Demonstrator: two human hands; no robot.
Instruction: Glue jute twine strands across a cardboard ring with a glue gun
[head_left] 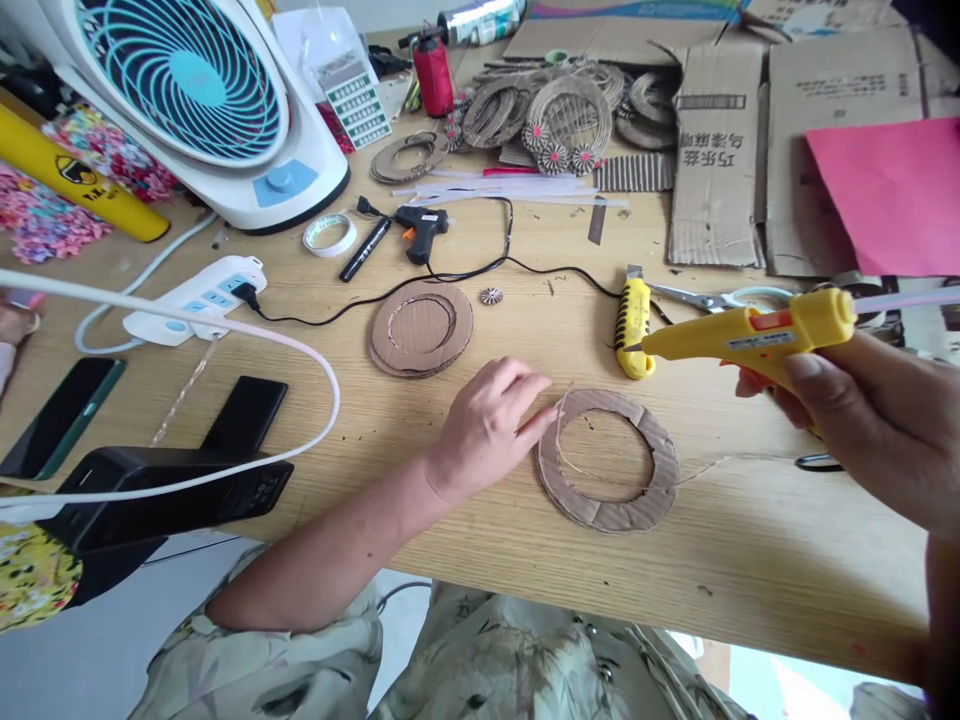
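A flat cardboard ring [664, 455] lies on the table near its front edge. My left hand [491, 425] is at the ring's upper left side, thumb and fingertips pinched on a thin strand of twine [561, 440]. The twine hangs in a loop over the ring's opening, and a strand runs off to the right. My right hand [862, 400] grips a yellow hot glue gun [750, 335], raised to the right of the ring with its nozzle pointing left. A clear glue stick [907, 298] sticks out of its back end.
Behind the ring lie a yellow utility knife [634, 325], scissors [720, 298] and a round cardboard piece [421, 328]. A black glue gun [424, 232] trails its cord to a power strip [202, 295]. Cardboard rings [570, 110] pile up at the back; a fan [195, 100] stands left.
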